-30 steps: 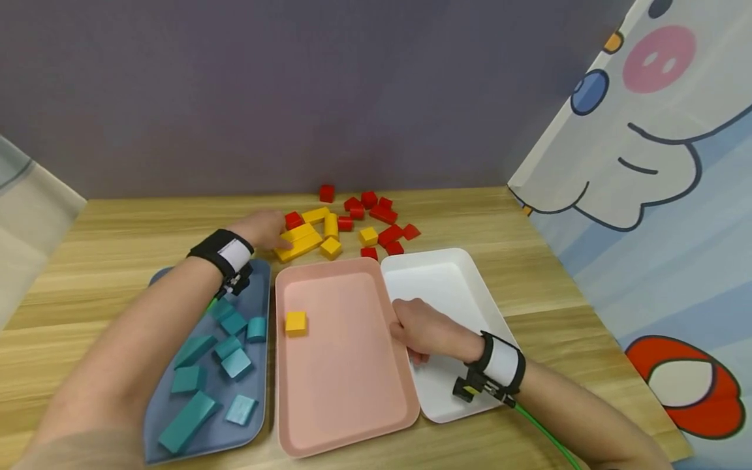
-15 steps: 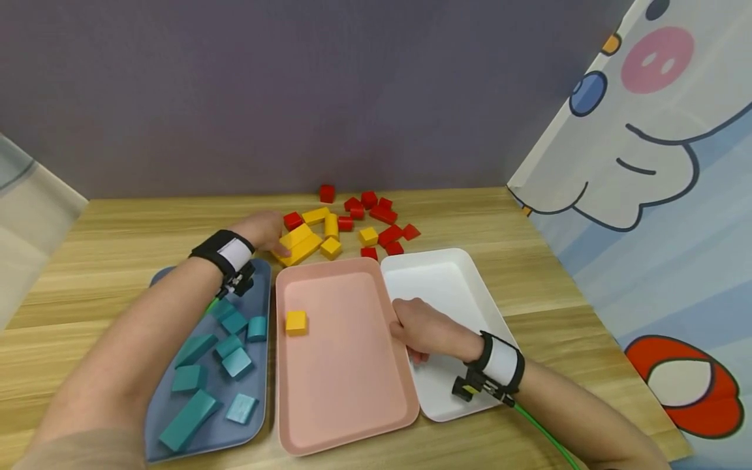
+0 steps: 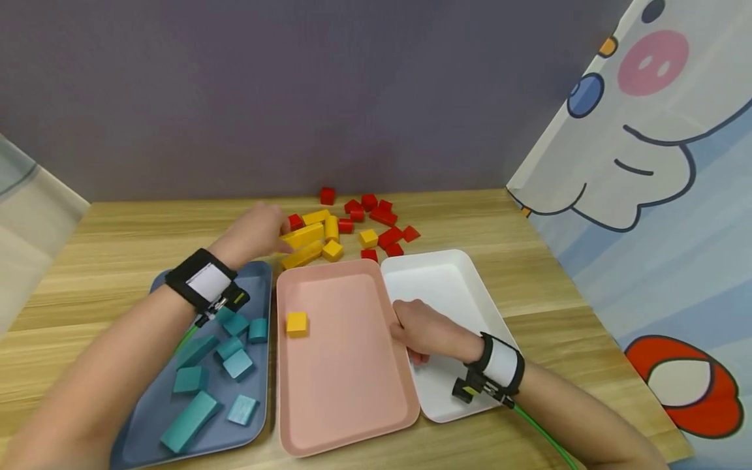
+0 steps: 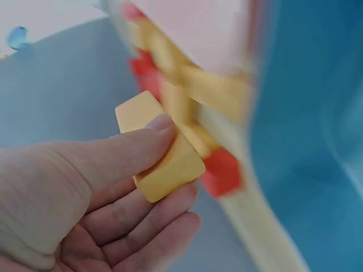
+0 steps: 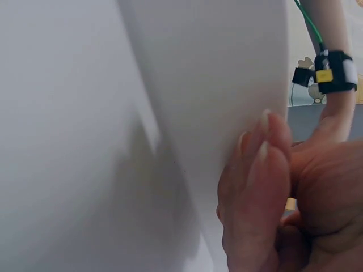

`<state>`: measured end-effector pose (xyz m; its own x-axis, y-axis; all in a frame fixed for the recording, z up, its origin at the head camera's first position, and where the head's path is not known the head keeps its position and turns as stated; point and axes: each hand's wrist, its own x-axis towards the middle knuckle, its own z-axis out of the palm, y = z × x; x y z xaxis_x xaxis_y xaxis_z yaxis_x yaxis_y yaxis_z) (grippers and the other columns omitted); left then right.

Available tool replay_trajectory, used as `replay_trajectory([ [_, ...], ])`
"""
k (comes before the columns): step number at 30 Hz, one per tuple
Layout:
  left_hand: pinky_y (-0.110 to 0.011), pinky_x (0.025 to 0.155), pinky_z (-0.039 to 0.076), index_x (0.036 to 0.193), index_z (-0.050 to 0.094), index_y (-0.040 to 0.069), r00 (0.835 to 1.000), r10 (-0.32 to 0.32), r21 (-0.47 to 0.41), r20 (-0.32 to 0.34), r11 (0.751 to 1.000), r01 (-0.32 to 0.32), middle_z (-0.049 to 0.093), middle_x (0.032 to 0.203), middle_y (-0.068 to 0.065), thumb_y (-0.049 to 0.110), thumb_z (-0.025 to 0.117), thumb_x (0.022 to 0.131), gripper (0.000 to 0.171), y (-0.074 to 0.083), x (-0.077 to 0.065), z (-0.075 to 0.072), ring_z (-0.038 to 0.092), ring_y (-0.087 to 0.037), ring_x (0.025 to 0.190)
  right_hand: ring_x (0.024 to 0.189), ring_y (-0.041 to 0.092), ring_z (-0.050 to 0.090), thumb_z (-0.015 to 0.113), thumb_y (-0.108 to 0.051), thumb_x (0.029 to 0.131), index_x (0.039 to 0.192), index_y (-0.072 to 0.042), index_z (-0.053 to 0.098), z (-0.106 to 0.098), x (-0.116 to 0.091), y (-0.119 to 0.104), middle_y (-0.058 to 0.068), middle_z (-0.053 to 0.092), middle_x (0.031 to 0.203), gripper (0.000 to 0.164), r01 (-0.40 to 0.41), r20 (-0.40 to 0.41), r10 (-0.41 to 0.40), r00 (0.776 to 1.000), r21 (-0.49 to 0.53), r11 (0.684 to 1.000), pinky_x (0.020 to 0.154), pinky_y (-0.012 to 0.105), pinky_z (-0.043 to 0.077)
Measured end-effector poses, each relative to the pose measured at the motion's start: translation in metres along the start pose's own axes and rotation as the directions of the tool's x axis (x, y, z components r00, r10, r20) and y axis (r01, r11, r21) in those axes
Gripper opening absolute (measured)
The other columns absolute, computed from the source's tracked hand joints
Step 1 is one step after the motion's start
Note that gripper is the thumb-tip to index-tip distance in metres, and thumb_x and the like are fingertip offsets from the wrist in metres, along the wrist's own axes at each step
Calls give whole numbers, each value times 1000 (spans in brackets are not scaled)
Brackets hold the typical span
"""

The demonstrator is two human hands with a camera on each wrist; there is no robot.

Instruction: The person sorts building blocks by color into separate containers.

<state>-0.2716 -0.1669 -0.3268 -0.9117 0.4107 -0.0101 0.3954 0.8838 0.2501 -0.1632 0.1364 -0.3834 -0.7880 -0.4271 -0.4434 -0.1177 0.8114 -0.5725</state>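
My left hand (image 3: 252, 234) pinches a yellow rectangular block (image 4: 150, 144) between thumb and fingers, at the left edge of a loose group of blocks. Just below it in the head view lies another yellow long block (image 3: 302, 254). Loosely curled, my right hand (image 3: 425, 329) rests at the adjoining rims of the pink tray (image 3: 346, 391) and the white tray (image 3: 435, 281). In the right wrist view its fingers (image 5: 258, 192) lie against the white wall; no block shows in them. A yellow cube (image 3: 297, 324) sits in the pink tray.
Several teal blocks (image 3: 190, 421) lie in the blue tray (image 3: 255, 277) under my left forearm. Red blocks (image 3: 384, 215) and more yellow ones (image 3: 368, 238) are spread on the wooden table (image 3: 470, 222) behind the trays. A grey panel (image 3: 294, 98) stands at the back.
The two long yellow blocks that lay side by side now have a gap between them, the upper one raised in my left hand. My left wrist has turned and risen. My right hand stays put.
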Motion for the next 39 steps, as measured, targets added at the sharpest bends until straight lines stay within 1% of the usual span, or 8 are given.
replay_trajectory([
  [3, -27, 54, 28, 63, 61, 6, 998, 57, 25, -27, 998, -56, 30, 56, 1, 17, 85, 77, 30, 25, -13, -2, 35, -16, 53, 41, 16, 54, 42, -9, 99, 91, -9, 50, 0, 0, 0, 5, 57, 56, 11, -1, 2, 1, 1000, 5, 1000, 41, 25, 44],
  [9, -28, 64, 54, 88, 74, 6, 985, 175, 125, -15, 977, -171, 63, 72, -4, 16, 86, 75, 20, 74, -36, 14, 55, -18, 63, 40, 16, 54, 41, -10, 100, 91, -8, 50, -1, 1, 0, 5, 57, 55, 13, 0, 1, 0, 1000, 7, 1000, 41, 26, 45],
  [14, -23, 52, 48, 84, 73, 11, 967, 245, 183, 69, 950, -254, 58, 64, -2, 19, 80, 83, 12, 97, -50, 34, 51, -16, 57, 40, 15, 54, 41, -11, 101, 91, -9, 50, -2, 2, 0, 4, 57, 54, 13, -3, 2, 3, 1000, -9, 1000, 39, 25, 44],
  [20, -22, 66, 50, 89, 70, 12, 936, 319, 105, 146, 936, -335, 65, 75, 0, 21, 78, 84, 13, 101, -62, 54, 55, -14, 65, 41, 15, 53, 42, -12, 101, 92, -8, 50, -3, 2, 0, 4, 57, 55, 12, -15, 7, 15, 1000, -13, 1000, 41, 26, 44],
  [26, -24, 66, 48, 86, 69, 14, 911, 388, 85, 141, 912, -401, 65, 77, 1, 16, 76, 87, 7, 99, -67, 62, 54, -14, 67, 40, 15, 53, 41, -11, 101, 90, -8, 49, -3, 2, 0, 4, 57, 54, 13, -4, 2, 4, 1000, -19, 1000, 40, 25, 44],
  [34, -24, 64, 47, 89, 68, 14, 923, 290, 49, 252, 949, -311, 59, 72, 3, 26, 81, 81, 19, 102, -57, 44, 51, -14, 66, 40, 16, 53, 41, -11, 101, 90, -8, 50, -3, 3, 0, 4, 57, 54, 14, -6, 5, 6, 1000, -18, 1000, 39, 25, 43],
  [36, -25, 63, 47, 92, 70, 14, 932, 261, 37, 252, 960, -279, 62, 74, 3, 31, 81, 81, 23, 101, -53, 37, 52, -13, 68, 40, 16, 53, 41, -11, 101, 90, -8, 49, -3, 3, 1, 4, 57, 54, 14, -5, 7, 6, 1000, -19, 1000, 39, 25, 43],
  [39, -27, 66, 52, 97, 73, 14, 948, 253, 33, 191, 964, -264, 69, 82, 1, 35, 80, 82, 27, 96, -44, 30, 56, -14, 70, 40, 16, 53, 41, -11, 101, 90, -8, 49, -2, 2, 1, 4, 57, 54, 14, -8, 5, 8, 1000, -22, 1000, 40, 25, 42],
])
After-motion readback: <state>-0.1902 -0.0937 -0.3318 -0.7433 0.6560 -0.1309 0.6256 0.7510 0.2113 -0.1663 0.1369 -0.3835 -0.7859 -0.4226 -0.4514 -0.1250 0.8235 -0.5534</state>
